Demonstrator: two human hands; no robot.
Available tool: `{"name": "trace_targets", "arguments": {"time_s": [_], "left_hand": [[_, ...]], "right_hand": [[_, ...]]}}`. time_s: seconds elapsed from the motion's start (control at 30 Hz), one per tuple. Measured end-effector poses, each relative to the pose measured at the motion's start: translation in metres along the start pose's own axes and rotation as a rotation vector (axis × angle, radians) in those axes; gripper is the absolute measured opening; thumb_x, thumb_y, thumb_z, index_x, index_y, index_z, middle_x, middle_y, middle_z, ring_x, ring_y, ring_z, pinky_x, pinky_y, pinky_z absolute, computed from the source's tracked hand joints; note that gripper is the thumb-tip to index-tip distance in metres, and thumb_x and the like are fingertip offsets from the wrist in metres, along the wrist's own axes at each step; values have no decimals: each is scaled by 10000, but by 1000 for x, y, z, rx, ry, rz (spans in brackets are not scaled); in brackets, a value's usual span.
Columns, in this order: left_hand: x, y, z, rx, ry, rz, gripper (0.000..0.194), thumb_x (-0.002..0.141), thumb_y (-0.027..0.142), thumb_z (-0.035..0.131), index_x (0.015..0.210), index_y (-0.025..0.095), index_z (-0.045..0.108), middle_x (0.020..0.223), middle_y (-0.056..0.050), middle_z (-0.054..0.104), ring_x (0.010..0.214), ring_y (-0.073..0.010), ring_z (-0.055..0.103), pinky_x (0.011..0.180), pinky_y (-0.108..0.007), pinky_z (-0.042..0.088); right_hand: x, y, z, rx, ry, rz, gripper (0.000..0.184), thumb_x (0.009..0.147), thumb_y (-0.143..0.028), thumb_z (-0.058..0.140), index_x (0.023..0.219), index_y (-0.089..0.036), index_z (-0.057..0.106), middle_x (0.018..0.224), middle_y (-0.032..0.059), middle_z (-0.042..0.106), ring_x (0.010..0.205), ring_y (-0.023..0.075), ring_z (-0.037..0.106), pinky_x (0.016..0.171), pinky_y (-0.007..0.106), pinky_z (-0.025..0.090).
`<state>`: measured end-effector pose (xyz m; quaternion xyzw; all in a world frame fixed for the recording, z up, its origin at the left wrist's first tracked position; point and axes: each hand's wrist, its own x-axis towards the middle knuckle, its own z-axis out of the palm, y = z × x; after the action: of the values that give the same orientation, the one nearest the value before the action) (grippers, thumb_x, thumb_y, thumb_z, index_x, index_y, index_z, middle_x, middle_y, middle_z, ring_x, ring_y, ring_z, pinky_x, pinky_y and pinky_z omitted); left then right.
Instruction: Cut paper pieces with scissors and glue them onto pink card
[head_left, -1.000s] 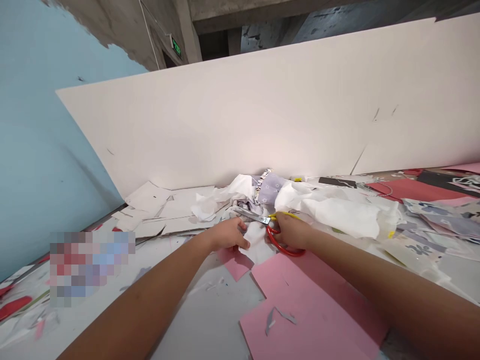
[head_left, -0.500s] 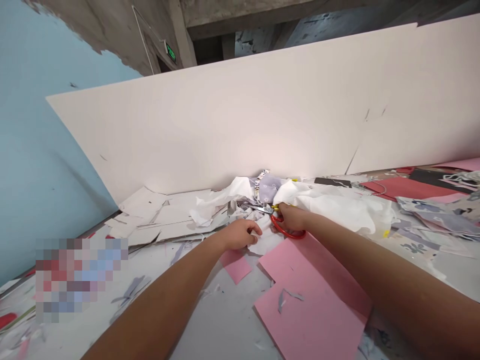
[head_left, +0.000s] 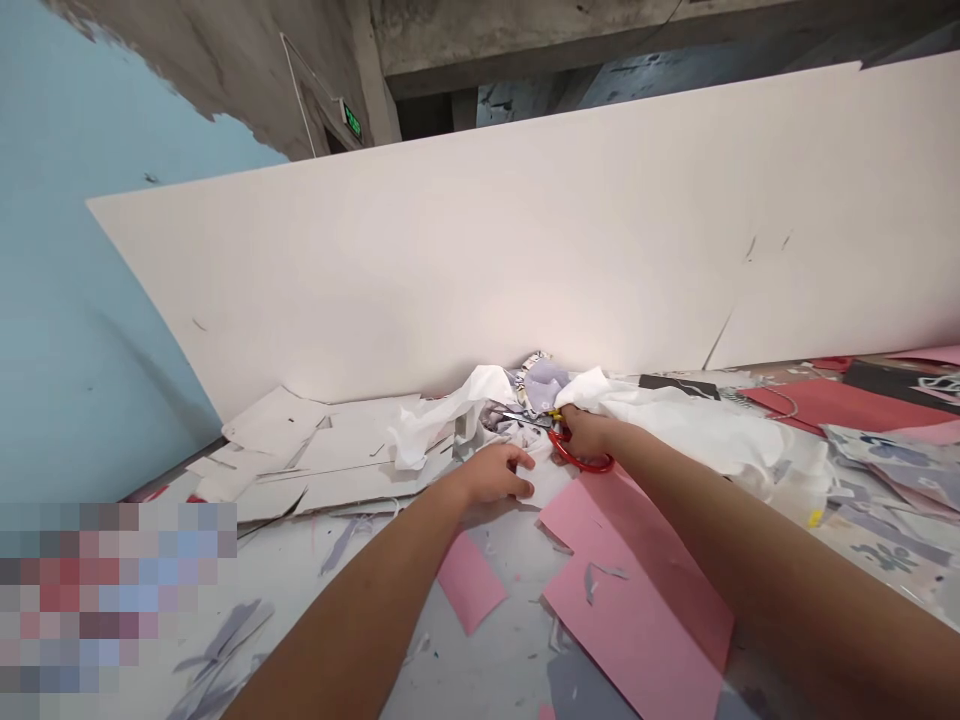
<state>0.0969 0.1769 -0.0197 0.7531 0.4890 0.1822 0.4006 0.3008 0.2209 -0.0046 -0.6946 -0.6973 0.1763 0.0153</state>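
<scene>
The right hand (head_left: 589,435) was clamped on the red-handled scissors (head_left: 579,460), whose blades lay among crumpled white fabric (head_left: 675,425) on the worktop (head_left: 487,650). The left hand (head_left: 495,475), separate but near, rested with fingers slightly curled, touching a white scrap (head_left: 541,485). Pink paper sheets (head_left: 630,590) lay just below the right hand.
</scene>
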Motion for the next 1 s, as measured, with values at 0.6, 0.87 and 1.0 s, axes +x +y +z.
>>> {"name": "trace_targets", "arguments": {"time_s": [0.6, 0.87, 1.0], "left_hand": [[-13, 11, 17, -231, 85, -42, 172, 601, 138, 592, 769, 143, 629, 486, 34, 515, 389, -86, 448, 406, -206, 359], [-26, 19, 29, -356, 92, -53, 426, 558, 96, 659, 971, 138, 561, 596, 41, 527, 416, -56, 452, 409, -183, 379], [-36, 22, 37, -400, 94, -79, 478, 592, 172, 681, 1043, 156, 522, 725, 9, 530, 432, -51, 469, 426, -200, 417]], "right_hand": [[-145, -3, 21, 218, 15, -230, 70, 755, -262, 494, 761, -192, 489, 747, 25, 600, 642, 170, 533, 534, 257, 370], [-197, 15, 0, 373, -38, -179, 289, 696, -439, 575, 651, -191, 434, 667, 3, 521, 560, 133, 454, 516, 256, 328], [-218, 5, -6, 713, -104, -150, 329, 722, -487, 560, 689, -184, 439, 652, -13, 498, 508, 87, 448, 492, 219, 357]]}}
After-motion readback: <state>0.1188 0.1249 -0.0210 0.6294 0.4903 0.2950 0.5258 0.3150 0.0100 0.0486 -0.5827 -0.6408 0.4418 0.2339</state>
